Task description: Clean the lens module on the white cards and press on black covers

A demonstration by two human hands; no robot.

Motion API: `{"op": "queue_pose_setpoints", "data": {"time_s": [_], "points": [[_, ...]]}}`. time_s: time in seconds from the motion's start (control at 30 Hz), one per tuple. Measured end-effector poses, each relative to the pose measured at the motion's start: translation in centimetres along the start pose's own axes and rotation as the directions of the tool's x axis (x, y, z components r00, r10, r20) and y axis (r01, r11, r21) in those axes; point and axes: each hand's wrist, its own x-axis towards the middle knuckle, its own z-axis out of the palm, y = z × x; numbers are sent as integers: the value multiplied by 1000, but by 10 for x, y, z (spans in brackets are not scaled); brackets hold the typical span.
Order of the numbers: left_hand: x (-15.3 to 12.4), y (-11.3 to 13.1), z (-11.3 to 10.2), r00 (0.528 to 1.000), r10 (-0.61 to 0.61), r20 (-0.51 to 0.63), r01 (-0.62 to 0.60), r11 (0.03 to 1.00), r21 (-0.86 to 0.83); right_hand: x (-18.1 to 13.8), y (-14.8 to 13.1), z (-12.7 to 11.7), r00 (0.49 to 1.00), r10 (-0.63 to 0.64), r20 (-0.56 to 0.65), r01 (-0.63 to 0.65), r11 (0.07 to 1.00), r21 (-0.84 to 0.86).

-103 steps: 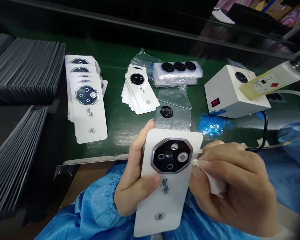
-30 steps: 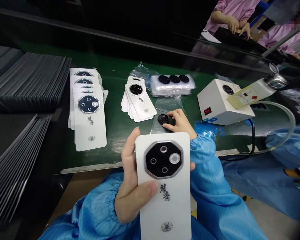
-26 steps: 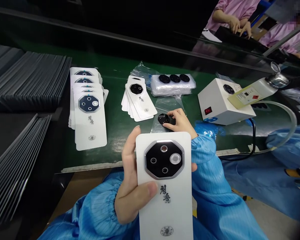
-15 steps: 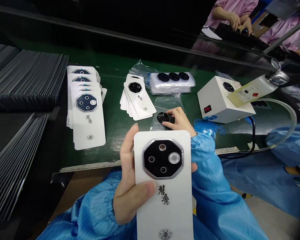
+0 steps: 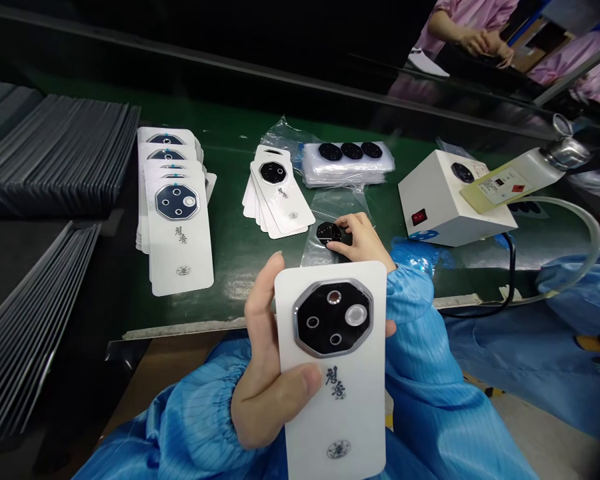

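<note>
Left hand (image 5: 267, 393) clamped on white panel (image 5: 335, 417), held up at near edge of green bench (image 5: 240, 267); right hand (image 5: 360, 240) half-curled at rim of black disc (image 5: 326, 233) on clear bag (image 5: 337, 200), cannot tell if gripped; beside bag, fanned white covers (image 5: 293, 203); farther off, white box (image 5: 430, 193)

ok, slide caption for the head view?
Left hand holds white phone back cover; right hand touches black camera lens plate.
</note>
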Motion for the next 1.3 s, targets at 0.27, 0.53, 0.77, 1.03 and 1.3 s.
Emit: {"op": "queue_pose_setpoints", "data": {"time_s": [0.27,0.53,0.77,1.03,1.3], "points": [[2,-3,4,996,84,-16,-84,996,38,0,1,0,1000,-16,-10,16,1000,-5],[0,-6,8,993,94,-65,-88,993,83,-1,0,1,999,-33,-23,33,999,-17],[0,-3,2,999,39,-11,-38,996,75,-2,-2,1,998,-49,-32,48,998,-41],[-3,0,7,987,-37,-157,54,993,109,-1,-1,1,996,-81,-41,79,995,-56],[-3,2,5,988,-76,-134,94,986,137,-2,-1,2,996,-78,-45,75,995,-64]]}}
